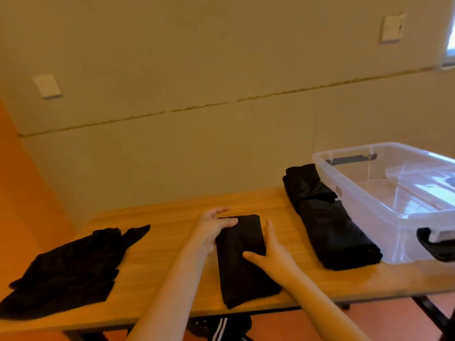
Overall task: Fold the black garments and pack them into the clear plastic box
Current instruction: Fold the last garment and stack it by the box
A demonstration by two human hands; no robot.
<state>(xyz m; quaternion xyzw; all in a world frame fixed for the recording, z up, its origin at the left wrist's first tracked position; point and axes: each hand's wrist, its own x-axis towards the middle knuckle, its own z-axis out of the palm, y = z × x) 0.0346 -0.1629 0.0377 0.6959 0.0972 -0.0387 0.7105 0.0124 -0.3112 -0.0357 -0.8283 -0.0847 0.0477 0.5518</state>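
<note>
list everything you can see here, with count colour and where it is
folded garment: 1, black, centre of the table, under both hands
folded garments: looks like 2, black, in a row against the box's left wall
unfolded garment: 1, black, crumpled at the table's left end
plastic box: 1, clear with black latches, right end of the table, no black garments inside
table: 1, light wood top, dark legs
wall plates: 2, white, on the beige wall, one left, one upper right
trousers: black with white stripes, below the table's near edge
left hand: 1, resting on the centre garment's upper left edge
right hand: 1, pressing its right edge
</note>
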